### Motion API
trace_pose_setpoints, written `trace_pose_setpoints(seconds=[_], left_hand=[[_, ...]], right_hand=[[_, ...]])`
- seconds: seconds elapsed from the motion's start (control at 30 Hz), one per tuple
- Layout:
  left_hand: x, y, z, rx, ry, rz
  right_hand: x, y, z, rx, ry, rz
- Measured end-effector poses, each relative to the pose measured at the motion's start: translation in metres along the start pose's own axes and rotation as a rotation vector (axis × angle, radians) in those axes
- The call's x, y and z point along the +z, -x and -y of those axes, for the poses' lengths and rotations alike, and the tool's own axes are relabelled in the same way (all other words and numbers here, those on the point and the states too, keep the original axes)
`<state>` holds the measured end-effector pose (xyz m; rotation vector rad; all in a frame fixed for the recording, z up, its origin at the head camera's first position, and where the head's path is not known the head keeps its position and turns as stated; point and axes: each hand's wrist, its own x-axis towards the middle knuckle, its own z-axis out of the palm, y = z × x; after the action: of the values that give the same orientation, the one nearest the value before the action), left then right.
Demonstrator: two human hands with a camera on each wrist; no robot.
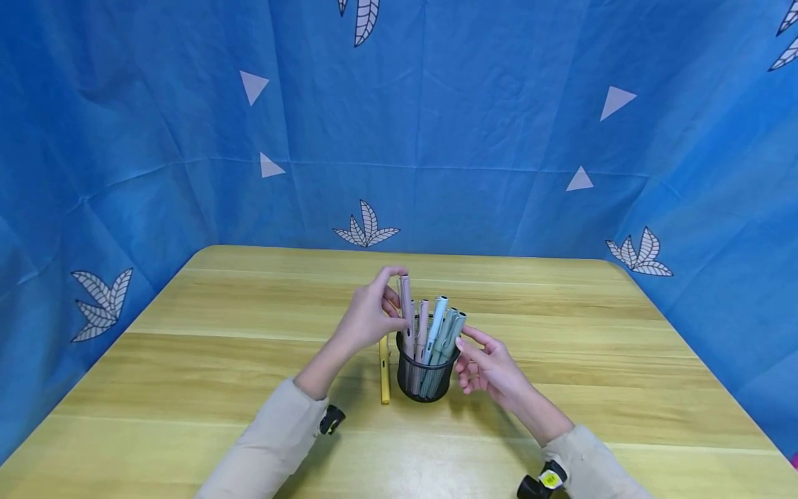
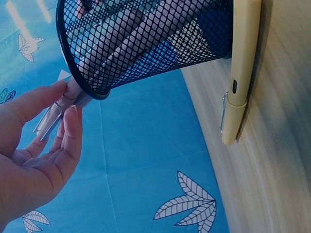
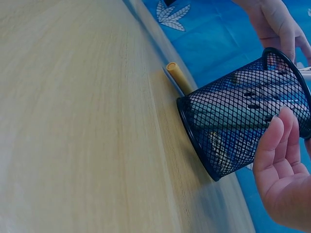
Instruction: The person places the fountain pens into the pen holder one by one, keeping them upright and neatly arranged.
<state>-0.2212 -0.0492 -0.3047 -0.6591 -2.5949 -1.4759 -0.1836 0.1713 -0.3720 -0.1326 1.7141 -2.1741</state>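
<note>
A black mesh pen holder (image 1: 426, 381) stands upright on the table with several pens in it: mauve, pale pink, a light blue pen (image 1: 437, 326) and green ones. At its left side my left hand (image 1: 369, 312) pinches a mauve pen (image 1: 405, 298) between thumb and fingers; the pen's lower part is inside the mesh. In the left wrist view that pen's clip end (image 2: 54, 114) sticks out past the rim, between the fingertips. My right hand (image 1: 492, 367) holds the holder's right side near the rim, beside a dark green pen (image 1: 457, 329), fingers against the mesh (image 3: 228, 111).
Left of the holder, a yellow pen (image 1: 384, 374) lies on the wooden table (image 1: 249, 388), close to the holder's base. Behind the table hangs a blue cloth (image 1: 474, 138) with leaf and triangle prints. Each sleeve carries a small black camera (image 1: 332, 420) at the wrist.
</note>
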Motion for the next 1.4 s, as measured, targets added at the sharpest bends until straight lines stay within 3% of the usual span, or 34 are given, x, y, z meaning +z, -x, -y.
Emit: trace_pose_setpoints(seconds=[0.57, 1.03, 1.4], left_hand=[[0.0052, 0.0038, 0.0004, -0.005, -0.105, 0.031], [0.007, 0.0064, 0.0011, 0.083, -0.267, 0.023], [0.0041, 0.007, -0.0016, 0.039, -0.248, 0.035]], right_hand=[[-0.0005, 0.0007, 0.0012, 0.015, -0.008, -0.01], [0.0003, 0.001, 0.0025, 0.019, 0.0, -0.018], [0.0003, 0.0007, 0.003, 0.014, 0.0, -0.017]])
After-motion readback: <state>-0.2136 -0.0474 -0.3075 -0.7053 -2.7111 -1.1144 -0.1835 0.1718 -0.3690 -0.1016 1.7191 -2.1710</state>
